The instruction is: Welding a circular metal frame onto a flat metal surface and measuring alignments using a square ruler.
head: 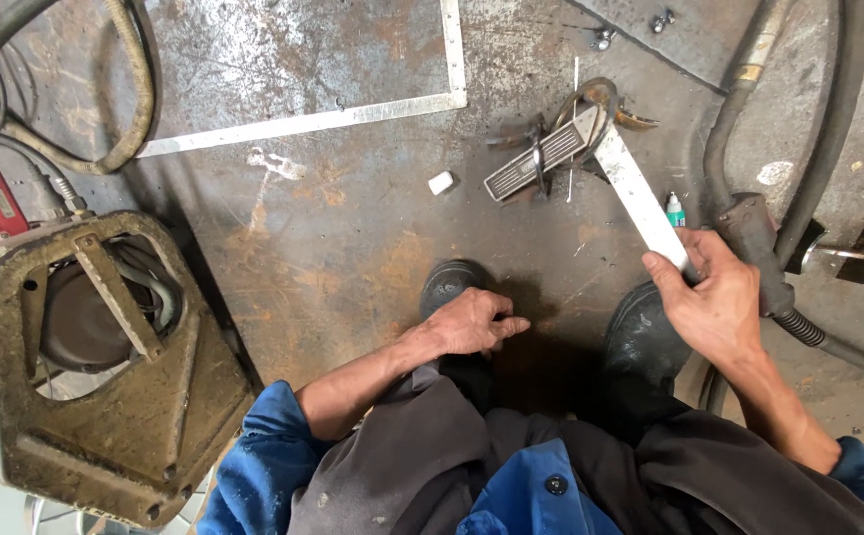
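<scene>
Nearest the camera, blue sleeves and a grey apron frame the view. The left hand [467,322] hangs above the left boot [449,282], fingers loosely curled toward the thumb, holding nothing. The right hand [711,297] sits above the right boot [640,342] and pinches the near end of a flat steel bar [635,193] between thumb and fingers.

The bar runs away from the hand over the rusty steel floor [353,248] to a ribbed clamp [541,154], where its far end meets a small rusty ring [595,97].

For a sound hold, the grip is best kept at the very end of the bar, with the bar flat on the floor and the far end seated under the clamp. The free hand is best kept well apart from the joint.

Just beside the right hand lies a welding torch [754,243] with its hose. A small tube with a green cap [675,210] stands touching the bar's edge. A white chalk block [441,182] lies near the clamp. At the left stands an olive machine housing [105,396]; behind it, a red tool carries a pale rectangular label [1,203]. Farthest, a steel square [353,114] lies flat.
</scene>
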